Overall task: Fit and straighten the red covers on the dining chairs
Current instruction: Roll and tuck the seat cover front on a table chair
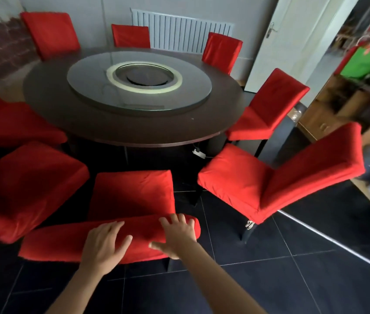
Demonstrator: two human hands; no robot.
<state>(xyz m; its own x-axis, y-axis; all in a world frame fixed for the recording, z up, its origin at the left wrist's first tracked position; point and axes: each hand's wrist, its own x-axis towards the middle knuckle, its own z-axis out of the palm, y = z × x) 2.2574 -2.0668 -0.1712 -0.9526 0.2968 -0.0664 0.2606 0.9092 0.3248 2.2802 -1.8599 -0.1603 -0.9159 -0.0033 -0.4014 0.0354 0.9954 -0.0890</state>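
Note:
A dining chair in a red cover stands right in front of me, its seat toward the table. Both hands rest on the top of its backrest. My left hand lies flat near the middle, fingers spread. My right hand presses on the right end, fingers curled over the top edge and thumb on the near face. Several more red-covered chairs ring the table, among them one at the right and one at the left.
A dark round table with a glass turntable fills the middle. A white radiator hangs on the far wall. A white door stands open at the right beside wooden shelves. The floor is dark tile.

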